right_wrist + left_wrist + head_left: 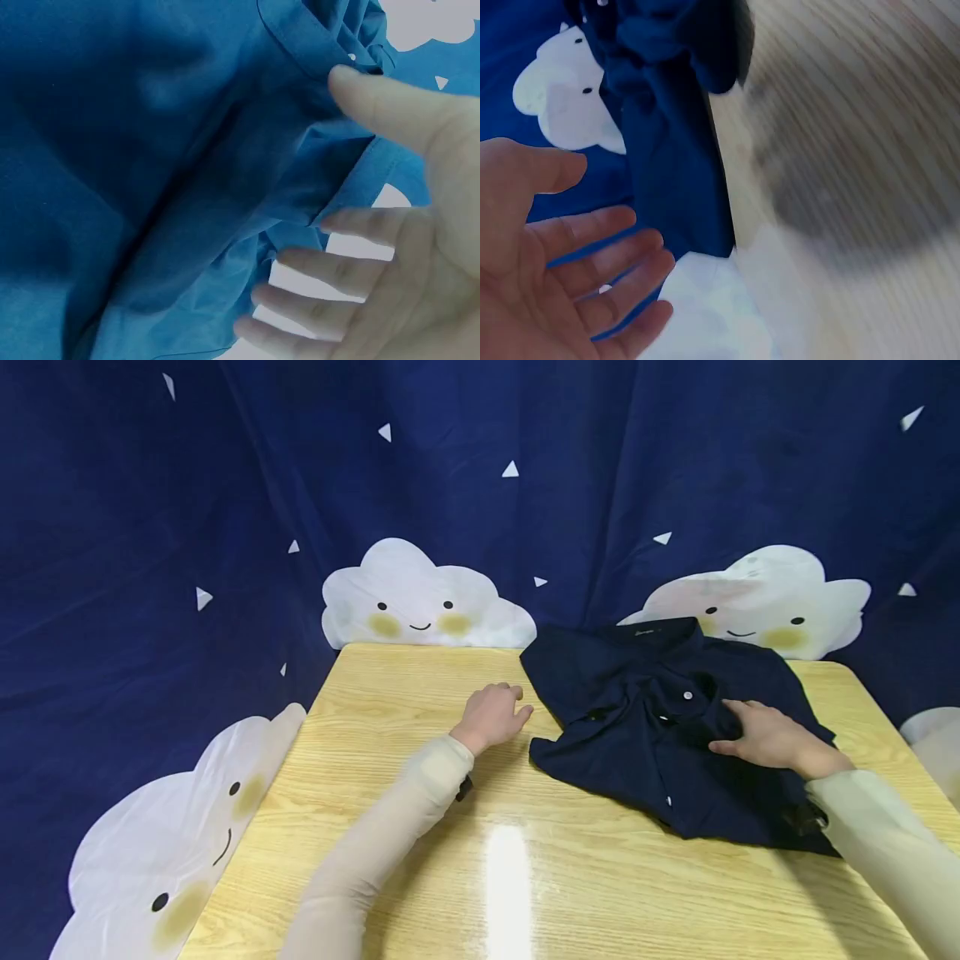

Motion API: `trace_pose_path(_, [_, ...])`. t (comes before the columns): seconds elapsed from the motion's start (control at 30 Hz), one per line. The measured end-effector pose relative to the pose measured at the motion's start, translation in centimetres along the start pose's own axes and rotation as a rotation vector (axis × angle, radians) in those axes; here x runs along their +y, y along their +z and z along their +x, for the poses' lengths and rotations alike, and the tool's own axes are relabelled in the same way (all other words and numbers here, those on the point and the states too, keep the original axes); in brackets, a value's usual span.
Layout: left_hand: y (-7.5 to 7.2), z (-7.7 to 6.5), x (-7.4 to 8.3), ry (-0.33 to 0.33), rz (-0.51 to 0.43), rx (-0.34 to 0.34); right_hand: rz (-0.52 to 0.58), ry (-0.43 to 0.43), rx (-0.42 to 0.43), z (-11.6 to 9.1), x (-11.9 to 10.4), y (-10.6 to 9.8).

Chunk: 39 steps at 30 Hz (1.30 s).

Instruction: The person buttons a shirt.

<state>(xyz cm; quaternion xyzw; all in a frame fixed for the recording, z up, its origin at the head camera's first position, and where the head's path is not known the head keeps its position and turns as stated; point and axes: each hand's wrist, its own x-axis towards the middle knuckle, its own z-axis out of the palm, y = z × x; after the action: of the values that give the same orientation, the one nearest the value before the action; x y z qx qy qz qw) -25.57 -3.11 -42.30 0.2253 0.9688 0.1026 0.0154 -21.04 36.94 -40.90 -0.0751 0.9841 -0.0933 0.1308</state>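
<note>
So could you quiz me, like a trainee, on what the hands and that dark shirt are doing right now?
1. True or false: the left hand is gripping the navy shirt.
2. Which hand lies on the shirt, fingers straight?
A. left hand
B. right hand
C. both
3. Fill in: the shirt lies on the right part of the wooden ____.

Key:
1. False; it rests on the table beside the shirt, holding nothing.
2. B
3. table
</note>
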Motion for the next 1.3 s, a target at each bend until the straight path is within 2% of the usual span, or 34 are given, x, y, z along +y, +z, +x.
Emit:
trace_pose_path(0.17, [0.9, 1.0, 2.0, 0.088, 0.001, 0.022, 0.026, -0.034, -0.006, 0.4, 0.8, 0.3])
trace_pose_path(0.3, [1.6, 2.0, 3.6, 0.168, 0.05, 0.041, 0.036, -0.058, -0.005, 0.8, 1.5, 0.7])
trace_pose_path(0.43, [2.5, 2.9, 5.1, 0.211, 0.118, 0.011, 0.053, -0.074, -0.017, 1.1, 2.1, 1.0])
trace_pose_path(0.53, [3.1, 3.4, 6.1, 0.189, 0.125, -0.069, 0.059, -0.066, -0.042, 1.4, 2.4, 1.1])
trace_pose_path(0.67, [4.0, 4.1, 7.2, 0.122, 0.1, -0.188, 0.079, -0.047, -0.098, 1.7, 2.6, 1.2])
trace_pose_path(0.77, [4.8, 4.7, 7.7, 0.095, 0.117, -0.239, 0.122, -0.043, -0.128, 1.9, 2.8, 1.3])
trace_pose_path(0.93, [5.4, 5.3, 8.0, 0.056, 0.141, -0.272, 0.233, -0.067, -0.164, 2.3, 3.4, 1.6])
trace_pose_path(1.2, [6.1, 6.1, 8.0, -0.01, 0.165, -0.3, 0.494, -0.019, -0.342, 2.7, 5.4, 1.1])
trace_pose_path(1.3, [6.3, 6.5, 7.9, -0.022, 0.182, -0.311, 0.535, -0.026, -0.345, 3.0, 5.8, 0.8])
